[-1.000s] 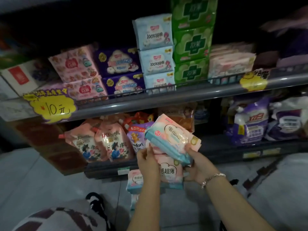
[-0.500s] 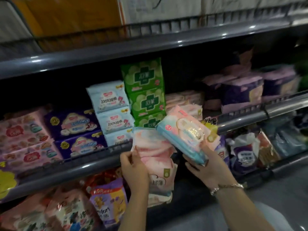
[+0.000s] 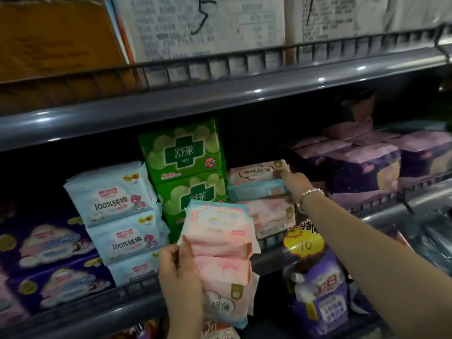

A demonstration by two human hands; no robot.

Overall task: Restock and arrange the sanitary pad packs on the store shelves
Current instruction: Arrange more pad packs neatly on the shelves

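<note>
While my right hand grips the pink pad pack lying lengthwise atop its shelf stack, my left hand clutches the spare pink packs below-left, nearer me.

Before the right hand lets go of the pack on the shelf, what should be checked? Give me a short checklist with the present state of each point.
1. Pink and teal pack lies on the pink stack: ok.
2. It sits square, beside the green packs: cannot tell.
3. Right hand holds its end: ok.
4. Left hand grips the spare pink packs: ok.
5. Room above the pack under the upper shelf: ok.
</note>
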